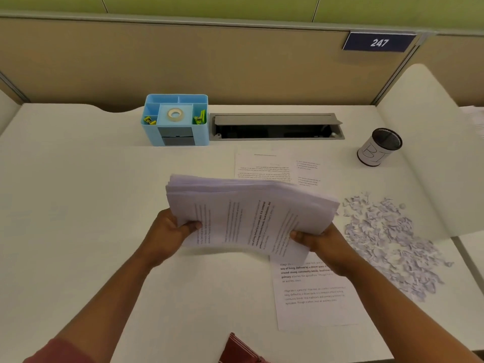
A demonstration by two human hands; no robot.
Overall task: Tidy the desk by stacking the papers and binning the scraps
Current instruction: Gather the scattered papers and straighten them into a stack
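White laminate desk (pixel 91 179) fills most of the frame, backed by a tan partition across the top. In the centre, a thick sheaf of printed papers (pixel 251 213) is held above the desk, its edges uneven and fanned rather than squared. The left hand (pixel 171 229) grips the sheaf's left edge, thumb on top; the right hand (pixel 318 238) grips its lower right corner the same way. Most of the papers seem gathered, but the stacking looks unfinished: one loose sheet (pixel 311 292) lies flat at lower right of centre, partly under the right forearm, and at least one more, the far sheet (pixel 264 166), lies just beyond the sheaf, above centre. At the right of the frame, a wide scatter of torn paper scraps (pixel 390 242) covers the desk, so the binning appears not to have begun. A small black mesh cup (pixel 379 146) with a white label, upper right, is probably the bin; it appears empty. A blue desk organiser (pixel 175 119) sits above centre left.
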